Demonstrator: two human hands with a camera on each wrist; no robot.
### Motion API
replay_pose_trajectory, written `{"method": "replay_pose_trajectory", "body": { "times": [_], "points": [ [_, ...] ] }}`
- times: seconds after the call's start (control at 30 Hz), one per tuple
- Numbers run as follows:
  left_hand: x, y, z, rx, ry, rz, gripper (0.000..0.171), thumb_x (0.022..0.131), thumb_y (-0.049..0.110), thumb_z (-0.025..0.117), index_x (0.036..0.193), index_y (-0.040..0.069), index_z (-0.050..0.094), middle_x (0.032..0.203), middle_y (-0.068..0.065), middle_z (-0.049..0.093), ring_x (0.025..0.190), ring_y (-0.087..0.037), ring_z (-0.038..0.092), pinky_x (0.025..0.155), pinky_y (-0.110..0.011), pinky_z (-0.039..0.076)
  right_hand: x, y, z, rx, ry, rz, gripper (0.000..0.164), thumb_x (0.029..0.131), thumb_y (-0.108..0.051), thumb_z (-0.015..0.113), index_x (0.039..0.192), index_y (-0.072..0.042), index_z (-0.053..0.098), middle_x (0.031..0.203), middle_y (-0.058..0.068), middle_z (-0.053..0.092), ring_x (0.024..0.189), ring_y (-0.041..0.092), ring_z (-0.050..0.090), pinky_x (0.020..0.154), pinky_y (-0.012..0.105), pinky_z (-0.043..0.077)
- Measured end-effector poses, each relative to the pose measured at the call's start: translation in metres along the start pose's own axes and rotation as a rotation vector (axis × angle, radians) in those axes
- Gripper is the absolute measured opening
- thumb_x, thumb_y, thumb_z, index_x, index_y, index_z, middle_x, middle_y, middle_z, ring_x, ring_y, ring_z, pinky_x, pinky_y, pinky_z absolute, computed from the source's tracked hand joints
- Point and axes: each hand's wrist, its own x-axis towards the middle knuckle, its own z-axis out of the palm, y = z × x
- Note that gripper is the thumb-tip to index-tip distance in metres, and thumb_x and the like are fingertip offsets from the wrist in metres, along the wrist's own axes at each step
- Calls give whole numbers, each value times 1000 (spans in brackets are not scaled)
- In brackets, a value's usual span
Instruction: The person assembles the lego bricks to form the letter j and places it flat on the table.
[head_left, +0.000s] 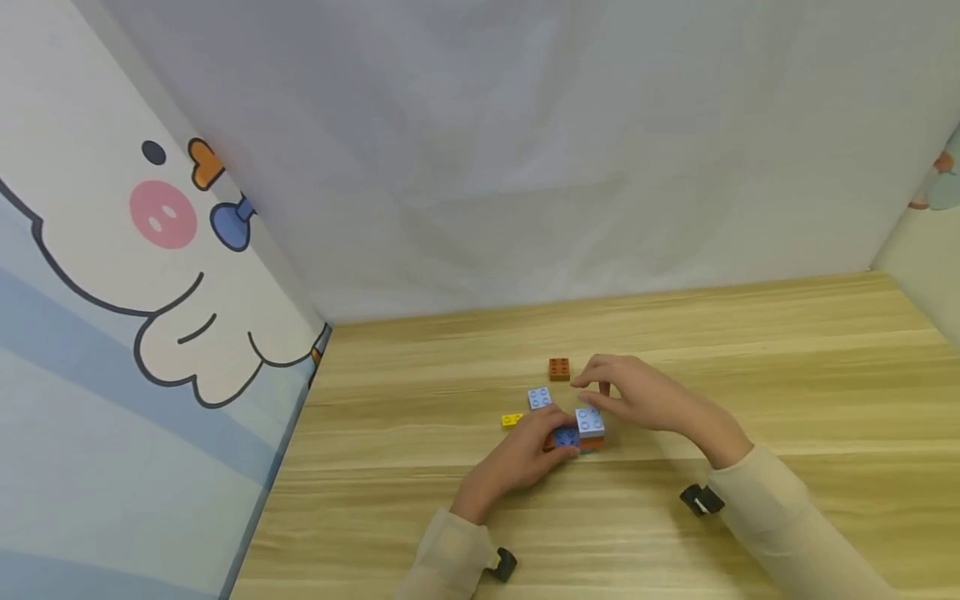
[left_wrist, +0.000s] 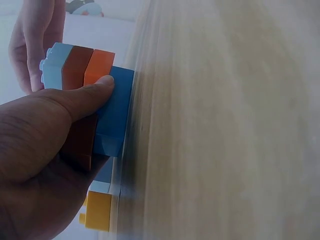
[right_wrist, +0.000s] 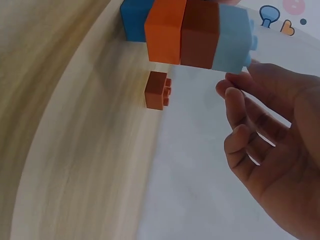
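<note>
Brick stack point(head_left: 590, 422) gripped on the table point(head_left: 337, 508)

Left hand point(head_left: 525, 452) grasps its left side; right hand point(head_left: 643, 393), fingers relaxed, is near its far right. Wrist views separate brown layer point(left_wrist: 77, 62) from orange layer point(left_wrist: 100, 65); only the head view gathers loose brown brick point(head_left: 558, 369), pale-blue brick point(head_left: 538, 397), yellow brick point(head_left: 512, 420).

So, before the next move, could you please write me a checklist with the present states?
1. Left hand grips the stack: ok.
2. Right hand is free: ok, it holds nothing.
3. Light blue top block has no block above: ok.
4. Right hand does not touch this block: cannot tell, they are very close.
5. Loose brown block lies apart from the stack: ok.
6. Stack is fully pressed together: cannot tell, the left hand hides part.
</note>
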Motion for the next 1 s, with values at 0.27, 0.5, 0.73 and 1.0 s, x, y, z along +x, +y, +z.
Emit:
{"method": "replay_pose_trajectory", "body": {
  "times": [0.27, 0.5, 0.73, 1.0],
  "points": [
    [-1, 1, -1, 19, 2, -1, 35, 102, 28, 63, 132, 10, 63, 125, -3, 67, 99, -9, 55, 88, -20, 46, 29, 13, 11, -12, -23, -80, 26, 101, -14, 64, 124, -4, 71, 114, 11, 71, 88, 13, 65, 80, 38, 57],
    [0, 1, -1, 11, -2, -9, 36, 103, 28, 62, 134, 10, 61, 139, -6, 62, 122, -16, 59, 105, -31, 49, 53, 21, 25, 27, -76, -108, 29, 101, -12, 64, 126, 0, 69, 118, 12, 72, 94, 16, 68, 84, 34, 57],
    [0, 1, 0, 5, 0, 8, 35, 103, 27, 62, 133, 9, 62, 137, -7, 62, 118, -17, 59, 102, -29, 49, 68, 20, 32, 78, -113, -61, 28, 101, -16, 64, 125, -3, 70, 122, 12, 71, 92, 11, 65, 81, 27, 55],
    [-1, 3, -2, 29, -3, -4, 36, 103, 28, 62, 133, 9, 62, 137, -6, 62, 120, -17, 58, 105, -30, 48, 75, 21, 40, 91, -147, -38, 27, 101, -18, 64, 124, -5, 71, 123, 10, 72, 94, 12, 66, 82, 28, 55]
  ]
}}
